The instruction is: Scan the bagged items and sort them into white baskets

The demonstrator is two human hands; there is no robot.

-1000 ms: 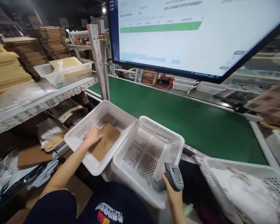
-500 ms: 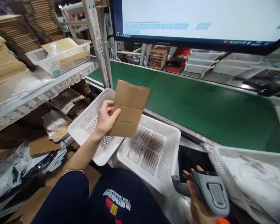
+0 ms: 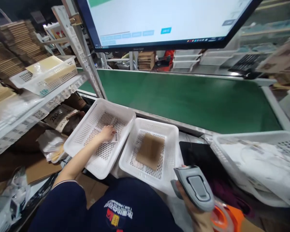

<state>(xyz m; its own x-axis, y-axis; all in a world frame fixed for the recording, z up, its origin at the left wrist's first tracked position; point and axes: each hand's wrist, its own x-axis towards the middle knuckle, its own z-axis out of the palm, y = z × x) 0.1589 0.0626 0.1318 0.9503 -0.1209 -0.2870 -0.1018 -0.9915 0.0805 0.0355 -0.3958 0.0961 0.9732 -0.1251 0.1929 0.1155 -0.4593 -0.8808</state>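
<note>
My left hand (image 3: 108,133) reaches down into the left white basket (image 3: 73,143), fingers curled onto a small clear packet with a printed label (image 3: 115,138) on the mesh floor. The packet is partly hidden by the hand. In the white basket beside it (image 3: 173,135), a brown cardboard piece (image 3: 150,151) lies flat on the bottom. My right hand (image 3: 192,206) is wrapped around a grey barcode scanner (image 3: 197,187), held above the counter just right of that basket. Most of the right fingers are behind the scanner.
A green conveyor belt (image 3: 174,96) runs behind the baskets, below a large monitor (image 3: 145,24). At right stands a white basket (image 3: 232,137) full of white bags. A shelf (image 3: 62,93) on the left carries another basket (image 3: 60,75). An orange item (image 3: 228,217) sits near my right wrist.
The cardboard has left my left hand and now lies in the middle basket. That hand has moved down into the left basket. The view has shifted; the scanner stays in my right hand.
</note>
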